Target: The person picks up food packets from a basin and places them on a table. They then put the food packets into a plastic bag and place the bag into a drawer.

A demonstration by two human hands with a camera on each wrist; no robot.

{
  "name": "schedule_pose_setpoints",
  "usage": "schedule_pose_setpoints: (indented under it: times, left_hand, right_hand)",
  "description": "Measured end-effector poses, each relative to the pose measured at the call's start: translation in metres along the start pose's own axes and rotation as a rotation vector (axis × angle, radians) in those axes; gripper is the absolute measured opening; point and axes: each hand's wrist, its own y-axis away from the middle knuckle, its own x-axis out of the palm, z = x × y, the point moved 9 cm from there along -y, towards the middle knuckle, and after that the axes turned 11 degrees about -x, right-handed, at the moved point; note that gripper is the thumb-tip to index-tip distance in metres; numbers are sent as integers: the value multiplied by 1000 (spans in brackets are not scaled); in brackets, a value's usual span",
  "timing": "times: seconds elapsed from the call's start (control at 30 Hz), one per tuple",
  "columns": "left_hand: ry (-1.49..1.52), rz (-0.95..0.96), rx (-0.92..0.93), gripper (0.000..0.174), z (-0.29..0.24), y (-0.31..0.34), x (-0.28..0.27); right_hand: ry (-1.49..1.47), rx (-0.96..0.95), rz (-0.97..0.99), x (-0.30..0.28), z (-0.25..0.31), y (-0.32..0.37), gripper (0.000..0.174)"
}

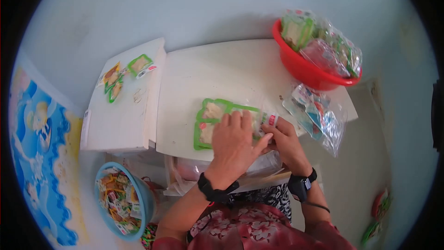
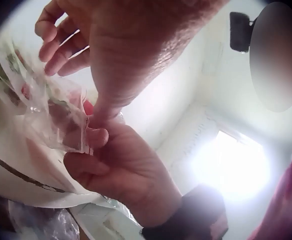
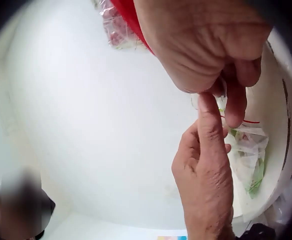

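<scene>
A clear plastic pouch (image 1: 210,110) with green printed borders and pale pieces inside lies on the white table, near its front edge. My left hand (image 1: 233,141) is over the pouch's middle, fingers spread, its thumb reaching across to the right hand. In the left wrist view, my right hand (image 2: 131,170) pinches the end of the pouch (image 2: 51,117) between thumb and finger. There the left thumb meets the right fingers at the pouch's edge. The right wrist view shows the left hand (image 3: 208,160) with its thumb extended beneath the right hand (image 3: 206,45), which hides part of that edge.
A red basin (image 1: 305,67) heaped with filled pouches stands at the back right. Flat printed plastic bags (image 1: 319,116) hang over the right table edge. Several small packets (image 1: 139,65) lie on the white cabinet at left. A blue tub (image 1: 145,204) of packets stands below it.
</scene>
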Motion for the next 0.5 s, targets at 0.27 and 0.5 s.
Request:
schedule_pose_setpoints:
  times: [0.27, 0.5]
  left_hand:
    - [184, 15, 28, 12, -4, -6, 20]
    - [297, -106, 110, 11, -33, -5, -15]
  right_hand:
    - [-8, -37, 187, 3, 0, -13, 19]
    - [299, -530, 238, 28, 27, -19, 19]
